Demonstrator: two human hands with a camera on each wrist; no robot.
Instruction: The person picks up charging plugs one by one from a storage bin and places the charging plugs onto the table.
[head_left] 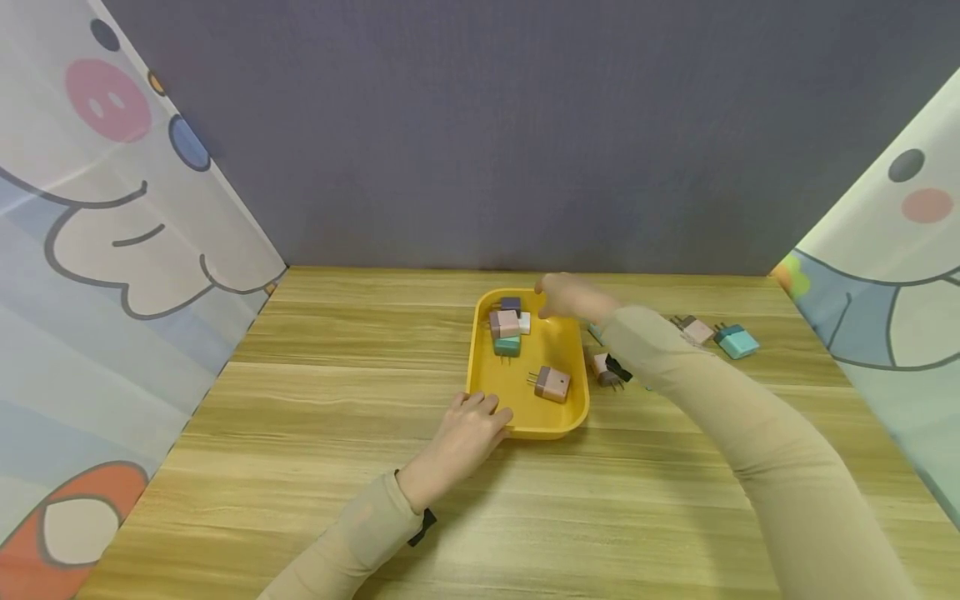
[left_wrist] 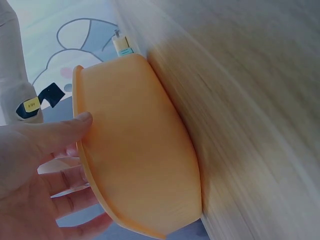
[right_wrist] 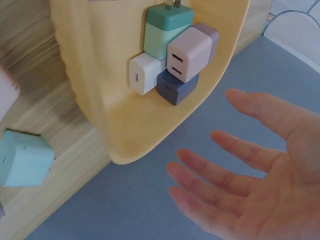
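Note:
A yellow plastic bin stands on the table with several plug-in chargers inside. My left hand grips its near left corner; the left wrist view has the thumb outside the rim and the other fingers on the inner side. Over the far right corner is my right hand, fingers spread and nothing in them. Toward the bin's far left lie a pink charger, a green charger, a white charger and a navy charger, close together. Another pink charger lies near the right wall.
Right of the bin, more chargers lie on the wooden table: a pink and brown charger beside the wall, a pink charger and a teal charger farther out. My right sleeve hides part of this area. A grey panel rises behind.

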